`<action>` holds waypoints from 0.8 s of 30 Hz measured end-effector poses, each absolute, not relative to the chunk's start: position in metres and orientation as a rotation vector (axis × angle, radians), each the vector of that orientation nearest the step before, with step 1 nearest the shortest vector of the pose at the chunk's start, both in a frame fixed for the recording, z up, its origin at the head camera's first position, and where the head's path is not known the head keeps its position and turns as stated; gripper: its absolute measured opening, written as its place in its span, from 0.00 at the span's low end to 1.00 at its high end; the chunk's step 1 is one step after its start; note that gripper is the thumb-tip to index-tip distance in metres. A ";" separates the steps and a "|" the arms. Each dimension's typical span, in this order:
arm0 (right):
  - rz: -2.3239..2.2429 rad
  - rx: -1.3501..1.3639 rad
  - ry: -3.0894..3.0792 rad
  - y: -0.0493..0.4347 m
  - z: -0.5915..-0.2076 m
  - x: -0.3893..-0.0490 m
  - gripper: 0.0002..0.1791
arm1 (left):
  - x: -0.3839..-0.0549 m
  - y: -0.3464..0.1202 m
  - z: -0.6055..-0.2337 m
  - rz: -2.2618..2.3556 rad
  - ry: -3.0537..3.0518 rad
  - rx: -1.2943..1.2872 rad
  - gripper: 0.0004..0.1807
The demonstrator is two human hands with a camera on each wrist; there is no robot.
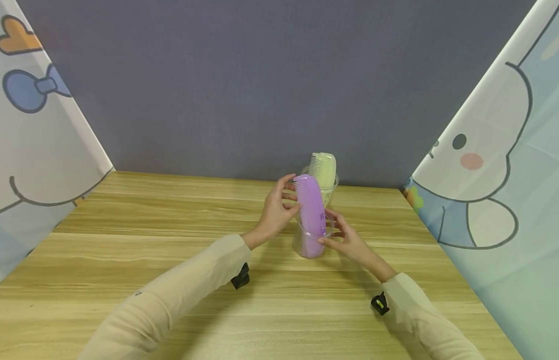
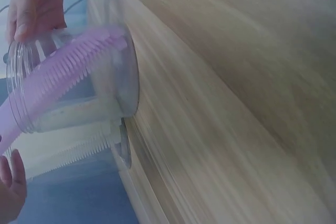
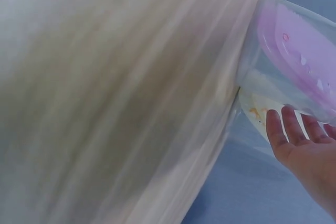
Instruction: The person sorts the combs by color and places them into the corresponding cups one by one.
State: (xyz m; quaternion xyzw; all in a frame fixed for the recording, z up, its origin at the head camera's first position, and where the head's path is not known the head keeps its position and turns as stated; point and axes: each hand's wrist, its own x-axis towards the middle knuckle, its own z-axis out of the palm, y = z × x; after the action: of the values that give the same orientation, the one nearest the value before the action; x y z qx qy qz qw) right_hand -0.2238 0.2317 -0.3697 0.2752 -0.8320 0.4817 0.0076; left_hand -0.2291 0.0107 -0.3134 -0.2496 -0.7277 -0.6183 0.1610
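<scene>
A purple comb stands tilted inside a clear plastic jar, its lower end near the jar's bottom and its upper end above the rim. My left hand is at the comb's upper part, thumb and fingers on the toothed side; in the left wrist view only some of its fingers show. With the thumb in front and the fingers behind, my right hand holds the jar near its rim. Just behind stands a second clear jar with a pale yellow-green comb upright in it.
Both jars stand on a wood-grain table, towards its back edge. A dark grey panel rises behind it. Printed cartoon cloths flank the table on both sides. A black wrist-strap piece is under the left sleeve.
</scene>
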 end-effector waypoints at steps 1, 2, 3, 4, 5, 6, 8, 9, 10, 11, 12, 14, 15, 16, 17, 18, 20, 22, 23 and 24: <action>1.505 0.865 -2.606 0.232 -0.369 -0.224 0.41 | -0.233 0.010 -0.318 -1.769 -2.086 -0.716 0.36; 1.497 0.868 -2.613 0.232 -0.368 -0.224 0.42 | -0.236 0.009 -0.322 -1.776 -2.098 -0.717 0.36; 1.494 0.868 -2.619 0.233 -0.368 -0.225 0.42 | -0.240 0.008 -0.326 -1.772 -2.111 -0.722 0.37; 1.494 0.871 -2.625 0.233 -0.368 -0.225 0.42 | -0.244 0.006 -0.330 -1.774 -2.122 -0.720 0.37; 1.491 0.874 -2.626 0.234 -0.368 -0.226 0.42 | -0.248 0.005 -0.335 -1.775 -2.133 -0.719 0.37; 1.487 0.881 -2.623 0.236 -0.371 -0.229 0.43 | -0.252 0.003 -0.339 -1.774 -2.143 -0.719 0.38; 1.482 0.892 -2.618 0.238 -0.370 -0.230 0.43 | -0.257 -0.002 -0.344 -1.767 -2.161 -0.714 0.38; 1.481 0.900 -2.612 0.238 -0.370 -0.231 0.42 | -0.258 -0.005 -0.345 -1.761 -2.172 -0.711 0.38; 1.477 0.907 -2.607 0.239 -0.370 -0.232 0.42 | -0.258 -0.008 -0.346 -1.754 -2.185 -0.705 0.38; 1.476 0.908 -2.604 0.240 -0.369 -0.232 0.42 | -0.258 -0.012 -0.347 -1.738 -2.201 -0.705 0.39; 1.475 0.908 -2.603 0.241 -0.368 -0.233 0.41 | -0.258 -0.016 -0.348 -1.718 -2.218 -0.708 0.38; 1.481 0.900 -2.599 0.244 -0.366 -0.235 0.40 | -0.258 -0.024 -0.349 -1.671 -2.253 -0.719 0.39; 1.483 0.892 -2.597 0.246 -0.364 -0.235 0.39 | -0.257 -0.029 -0.350 -1.640 -2.280 -0.725 0.39; 1.487 0.883 -2.596 0.247 -0.362 -0.236 0.39 | -0.257 -0.034 -0.350 -1.612 -2.302 -0.734 0.39; 1.492 0.872 -2.591 0.249 -0.361 -0.237 0.38 | -0.256 -0.039 -0.351 -1.582 -2.326 -0.741 0.38; 1.489 0.863 -2.585 0.251 -0.359 -0.238 0.38 | -0.256 -0.045 -0.351 -1.555 -2.348 -0.749 0.38; 1.470 0.841 -2.577 0.255 -0.355 -0.240 0.37 | -0.255 -0.058 -0.352 -1.482 -2.398 -0.759 0.38; 1.419 0.818 -2.574 0.259 -0.350 -0.242 0.36 | -0.256 -0.071 -0.354 -1.408 -2.441 -0.759 0.38; 1.391 0.803 -2.574 0.262 -0.348 -0.243 0.35 | -0.256 -0.079 -0.354 -1.369 -2.463 -0.757 0.38; 1.351 0.786 -2.580 0.264 -0.345 -0.244 0.35 | -0.256 -0.086 -0.354 -1.333 -2.480 -0.760 0.39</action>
State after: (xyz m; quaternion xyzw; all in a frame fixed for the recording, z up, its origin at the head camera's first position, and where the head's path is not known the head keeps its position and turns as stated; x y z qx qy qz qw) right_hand -0.2436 0.2641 -0.3452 0.2599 -0.8537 0.4469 0.0623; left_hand -0.2558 -0.0860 -0.3544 -0.2590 -0.8450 -0.4542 0.1123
